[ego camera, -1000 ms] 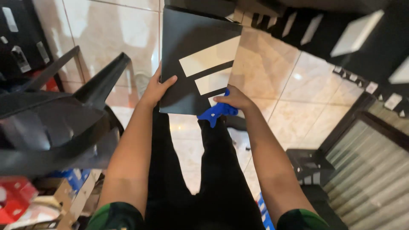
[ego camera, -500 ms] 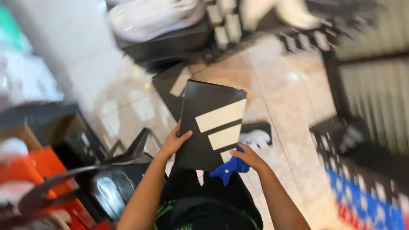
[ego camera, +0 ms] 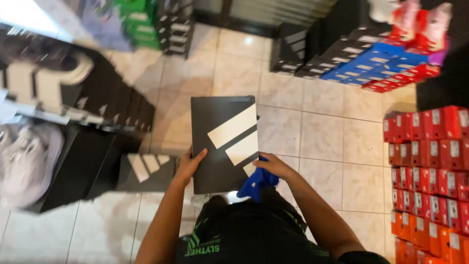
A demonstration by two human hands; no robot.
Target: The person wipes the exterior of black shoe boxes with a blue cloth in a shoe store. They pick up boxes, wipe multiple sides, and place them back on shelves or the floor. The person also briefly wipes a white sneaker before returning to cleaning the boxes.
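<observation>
A person holds a black shoe box [ego camera: 222, 146] with pale slanted stripes on its lid flat in front of the body, above the tiled floor [ego camera: 322, 137]. The left hand [ego camera: 189, 166] clasps the box's near left edge, thumb over the lid and the fingers hidden beneath. The right hand [ego camera: 273, 166] is at the near right corner; its grip is closed on a blue cloth [ego camera: 258, 183] that hangs bunched below the box, and whether those fingers also press the box cannot be told — the cloth and corner cover them.

On the floor just left of the held box lies another black box [ego camera: 146, 171] with similar stripes, partly under the left forearm. Farther left, dark boxes [ego camera: 97, 102] and a pale shoe [ego camera: 27, 156] are smeared by motion blur and hard to read. To the right stands a wall of red and orange boxes [ego camera: 430, 171], cut off by the frame edge. At the far right, black, blue and red boxes [ego camera: 361, 63] are stacked low — their tops run out of view. The person's dark shirt [ego camera: 244, 234] fills the near edge.
</observation>
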